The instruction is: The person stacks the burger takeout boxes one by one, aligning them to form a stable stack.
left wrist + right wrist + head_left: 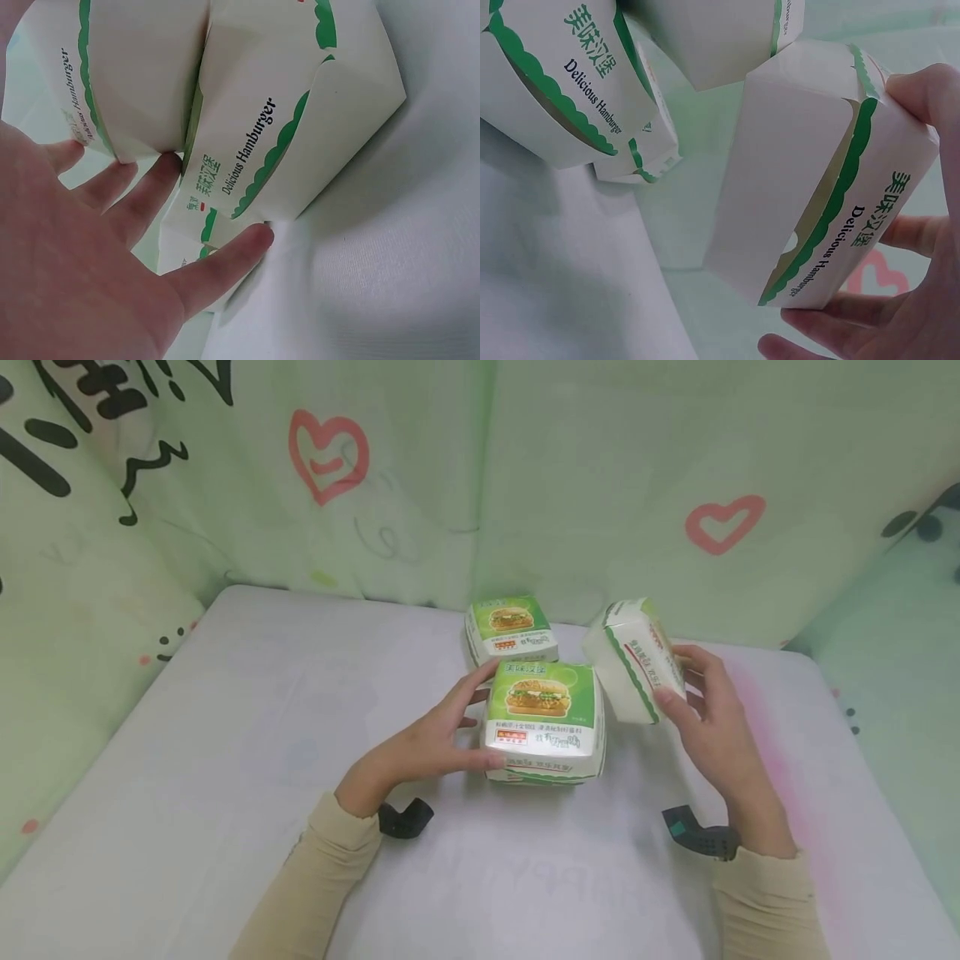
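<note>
Several white-and-green paper hamburger boxes are in view. Two stand stacked in front: an upper box point(543, 710) with a burger picture on its lid, and a lower box point(292, 150), mostly hidden from above. My left hand point(442, 739) holds the upper box at its left side, thumb on the front and fingers toward the back corner; one finger lies low beside the lower box. To the right, my right hand point(716, 718) grips another hamburger box point(817, 172), tilted on its side, thumb and fingers on opposite edges. Its flap edge shows a narrow gap.
Behind the stack sits one more hamburger box point(513, 622), near the back edge of the white table point(247, 718). A pale green curtain point(585, 468) with painted hearts hangs directly behind the table. Dark straps with camera mounts are on both wrists.
</note>
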`<state>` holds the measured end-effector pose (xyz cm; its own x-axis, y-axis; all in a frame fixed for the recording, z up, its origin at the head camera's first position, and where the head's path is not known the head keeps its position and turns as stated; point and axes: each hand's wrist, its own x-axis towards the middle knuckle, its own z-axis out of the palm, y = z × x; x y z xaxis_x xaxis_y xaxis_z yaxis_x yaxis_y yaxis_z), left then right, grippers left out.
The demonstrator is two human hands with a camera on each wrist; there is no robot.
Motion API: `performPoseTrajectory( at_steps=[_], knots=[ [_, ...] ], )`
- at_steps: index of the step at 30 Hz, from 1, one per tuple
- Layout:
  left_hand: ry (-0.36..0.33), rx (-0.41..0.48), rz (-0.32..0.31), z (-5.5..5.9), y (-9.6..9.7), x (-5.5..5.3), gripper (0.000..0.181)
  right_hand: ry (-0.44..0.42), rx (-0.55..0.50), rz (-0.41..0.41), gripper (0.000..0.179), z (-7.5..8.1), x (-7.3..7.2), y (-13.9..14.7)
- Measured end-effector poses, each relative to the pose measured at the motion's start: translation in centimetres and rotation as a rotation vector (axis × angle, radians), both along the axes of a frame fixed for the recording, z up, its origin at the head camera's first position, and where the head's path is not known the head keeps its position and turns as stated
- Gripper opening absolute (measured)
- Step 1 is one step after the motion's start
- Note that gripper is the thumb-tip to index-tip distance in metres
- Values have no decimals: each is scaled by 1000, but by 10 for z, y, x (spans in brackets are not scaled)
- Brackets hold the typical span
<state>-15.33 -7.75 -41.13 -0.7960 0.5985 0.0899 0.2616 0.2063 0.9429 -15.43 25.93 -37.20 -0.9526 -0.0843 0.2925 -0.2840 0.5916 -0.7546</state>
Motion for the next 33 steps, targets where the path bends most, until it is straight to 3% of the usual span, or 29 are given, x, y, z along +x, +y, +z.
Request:
performPoseTrajectory(
  at_steps=[9,21,26,33],
  knots=[
    [9,24,31,0,2,-1,110,51,-44,4,57,3,0,0],
    [17,28,83,-3,3,4,111,158,-143,81,62,9,5,-8],
    [34,18,96,-2,5,6,110,220,-210,149,64,13,10,-12],
    [61,20,89,-3,9,3,109,279,-203,256,68,24,15,-25]
  ],
)
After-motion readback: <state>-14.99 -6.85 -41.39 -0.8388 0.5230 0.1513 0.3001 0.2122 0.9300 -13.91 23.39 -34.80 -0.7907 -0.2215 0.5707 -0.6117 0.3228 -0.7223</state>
